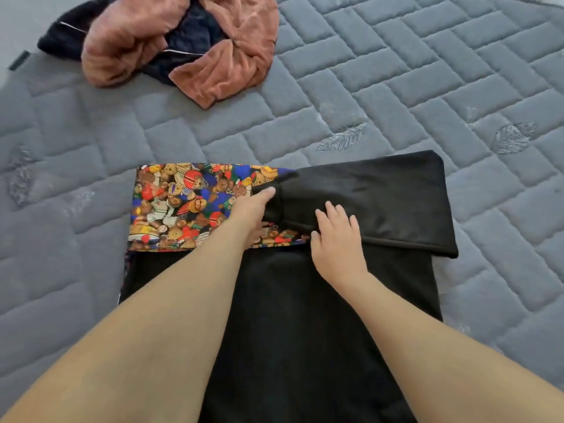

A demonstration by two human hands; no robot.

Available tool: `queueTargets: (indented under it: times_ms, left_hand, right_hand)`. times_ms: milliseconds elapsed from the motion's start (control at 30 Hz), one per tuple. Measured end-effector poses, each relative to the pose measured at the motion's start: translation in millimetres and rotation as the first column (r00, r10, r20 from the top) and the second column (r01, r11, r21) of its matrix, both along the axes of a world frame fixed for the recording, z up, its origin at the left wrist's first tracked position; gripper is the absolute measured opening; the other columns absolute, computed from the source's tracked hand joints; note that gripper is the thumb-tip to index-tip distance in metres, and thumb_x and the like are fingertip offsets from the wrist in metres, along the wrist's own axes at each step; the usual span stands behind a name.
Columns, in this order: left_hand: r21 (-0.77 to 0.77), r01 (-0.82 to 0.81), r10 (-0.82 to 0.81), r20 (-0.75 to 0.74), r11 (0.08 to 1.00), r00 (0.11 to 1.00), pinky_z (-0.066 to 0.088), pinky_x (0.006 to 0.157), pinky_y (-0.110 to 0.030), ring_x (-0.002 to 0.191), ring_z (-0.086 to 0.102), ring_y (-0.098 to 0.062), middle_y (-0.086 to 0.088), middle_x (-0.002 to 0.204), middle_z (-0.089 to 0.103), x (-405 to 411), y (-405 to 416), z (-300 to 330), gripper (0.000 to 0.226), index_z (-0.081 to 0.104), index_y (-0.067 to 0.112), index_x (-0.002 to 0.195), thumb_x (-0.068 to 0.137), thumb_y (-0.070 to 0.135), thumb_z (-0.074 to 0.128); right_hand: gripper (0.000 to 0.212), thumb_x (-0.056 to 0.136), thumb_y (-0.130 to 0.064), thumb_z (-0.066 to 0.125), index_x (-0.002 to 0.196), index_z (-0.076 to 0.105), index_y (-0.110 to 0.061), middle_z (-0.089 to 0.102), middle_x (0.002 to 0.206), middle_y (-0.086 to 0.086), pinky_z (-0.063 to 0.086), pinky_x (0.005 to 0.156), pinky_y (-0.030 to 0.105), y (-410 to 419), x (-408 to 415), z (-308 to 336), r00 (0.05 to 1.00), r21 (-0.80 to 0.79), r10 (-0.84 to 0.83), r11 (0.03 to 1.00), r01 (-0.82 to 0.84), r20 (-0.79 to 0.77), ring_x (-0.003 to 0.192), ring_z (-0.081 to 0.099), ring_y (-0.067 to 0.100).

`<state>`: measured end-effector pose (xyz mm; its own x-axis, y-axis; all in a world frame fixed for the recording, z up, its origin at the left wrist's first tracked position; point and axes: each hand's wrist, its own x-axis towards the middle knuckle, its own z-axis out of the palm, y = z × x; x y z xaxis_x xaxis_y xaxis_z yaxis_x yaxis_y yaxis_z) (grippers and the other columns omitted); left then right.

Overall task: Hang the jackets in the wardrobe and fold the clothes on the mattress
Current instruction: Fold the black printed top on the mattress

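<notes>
A black garment (305,300) with a teddy-bear print lining (183,206) lies flat on the grey quilted mattress (396,87), its far end folded back so the print shows. A black sleeve (396,203) is folded across from the right. My left hand (251,215) holds the sleeve's left end, thumb on top and fingers hidden beneath the fabric. With straight fingers, my right hand (335,242) rests flat on the sleeve's near edge.
A crumpled heap of pink fleece (238,56) and dark navy fleece (189,41) clothes lies at the far left of the mattress. The mattress edge (18,62) shows at the top left. Bare quilted surface surrounds the black garment.
</notes>
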<state>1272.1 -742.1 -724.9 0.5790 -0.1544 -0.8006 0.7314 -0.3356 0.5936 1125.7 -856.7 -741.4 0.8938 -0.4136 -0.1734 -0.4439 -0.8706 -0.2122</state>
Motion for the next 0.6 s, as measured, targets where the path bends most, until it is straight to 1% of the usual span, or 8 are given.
queueTargets:
  times_ms: [67, 100, 167, 233, 367, 500, 567, 600]
  left_hand:
    - [0.103, 0.008, -0.018, 0.095, 0.995, 0.995, 0.054, 0.079, -0.038, 0.102, 0.059, -0.026, -0.008, 0.119, 0.060, 1.5, -12.0, -7.4, 0.046, 0.050, 0.008, 0.136, 0.094, 0.023, 0.060]
    - [0.164, 0.003, -0.027, 0.147, 0.986, 0.989, 0.052, 0.074, -0.035, 0.101, 0.058, -0.025, -0.008, 0.121, 0.059, 3.6, -14.2, -9.6, 0.043, 0.051, 0.007, 0.136, 0.095, 0.017, 0.057]
    - [0.238, -0.013, -0.045, 0.237, 0.971, 0.970, 0.048, 0.074, -0.032, 0.107, 0.057, -0.026, -0.007, 0.128, 0.056, 10.4, -4.3, -10.8, 0.044, 0.047, 0.013, 0.140, 0.097, 0.014, 0.051]
    - [0.290, -0.053, -0.045, 0.320, 0.956, 0.946, 0.049, 0.074, -0.033, 0.106, 0.057, -0.025, -0.007, 0.131, 0.055, 19.6, 23.9, -6.7, 0.044, 0.044, 0.017, 0.142, 0.099, 0.015, 0.046]
    - [0.453, -0.192, -0.032, 0.442, 0.870, 0.896, 0.044, 0.081, -0.034, 0.120, 0.053, -0.028, -0.008, 0.141, 0.050, 46.8, 103.6, 6.3, 0.042, 0.041, 0.017, 0.144, 0.102, 0.014, 0.041]
    - [0.561, -0.275, -0.003, 0.443, 0.781, 0.896, 0.049, 0.091, -0.042, 0.116, 0.055, -0.033, -0.013, 0.131, 0.056, 73.6, 159.4, 9.8, 0.034, 0.046, 0.014, 0.134, 0.100, 0.013, 0.043]
    - [0.660, -0.224, -0.063, 0.382, 0.717, 0.922, 0.047, 0.098, -0.047, 0.122, 0.051, -0.034, -0.013, 0.136, 0.051, 79.8, 165.6, 5.4, 0.039, 0.044, 0.013, 0.135, 0.096, 0.013, 0.048]
    - [0.723, -0.192, -0.120, 0.356, 0.664, 0.927, 0.043, 0.101, -0.048, 0.126, 0.046, -0.035, -0.013, 0.139, 0.046, 79.5, 164.1, 4.1, 0.044, 0.041, 0.013, 0.136, 0.093, 0.014, 0.050]
  right_hand:
    - [0.053, 0.103, -0.033, 0.034, 0.152, 0.030, -0.015, 0.018, 0.163, 0.008, 0.011, 0.122, 0.048, -10.7, 3.5, 0.3, 0.999, -0.070, -0.043, 0.997, 0.041, -0.026, 0.150, 0.012, 0.026]
    - [0.054, 0.103, -0.036, 0.031, 0.154, 0.026, -0.017, 0.014, 0.164, 0.008, 0.008, 0.121, 0.049, -13.1, 5.9, 0.1, 0.996, -0.097, -0.077, 0.993, 0.073, -0.041, 0.151, 0.009, 0.026]
    - [0.060, 0.103, -0.044, 0.024, 0.156, 0.015, -0.019, 0.004, 0.165, 0.008, 0.002, 0.120, 0.051, -10.4, 11.2, 0.3, 0.978, -0.112, -0.192, 0.977, 0.183, -0.077, 0.151, 0.002, 0.028]
    - [0.064, 0.102, -0.049, 0.018, 0.158, 0.005, -0.020, -0.004, 0.165, 0.008, -0.001, 0.121, 0.053, -1.5, 20.6, 1.0, 0.944, -0.073, -0.312, 0.949, 0.306, -0.108, 0.151, -0.004, 0.029]
    - [0.069, 0.100, -0.055, 0.014, 0.158, -0.003, -0.021, -0.008, 0.164, 0.012, -0.004, 0.120, 0.056, 10.8, 44.9, 2.1, 0.902, -0.083, -0.392, 0.920, 0.383, -0.178, 0.150, -0.008, 0.034]
    - [0.071, 0.099, -0.058, 0.014, 0.157, -0.004, -0.023, -0.009, 0.164, 0.012, -0.003, 0.118, 0.059, 13.5, 71.1, -1.7, 0.892, -0.094, -0.400, 0.917, 0.388, -0.210, 0.150, -0.008, 0.037]
    - [0.071, 0.098, -0.059, 0.013, 0.157, -0.006, -0.025, -0.013, 0.164, 0.010, -0.005, 0.116, 0.062, 17.9, 81.1, -6.9, 0.899, -0.107, -0.376, 0.927, 0.361, -0.225, 0.149, -0.011, 0.036]
    - [0.070, 0.098, -0.060, 0.013, 0.157, -0.006, -0.026, -0.016, 0.163, 0.009, -0.006, 0.115, 0.064, 20.5, 84.6, -10.1, 0.900, -0.116, -0.368, 0.930, 0.350, -0.234, 0.149, -0.013, 0.037]
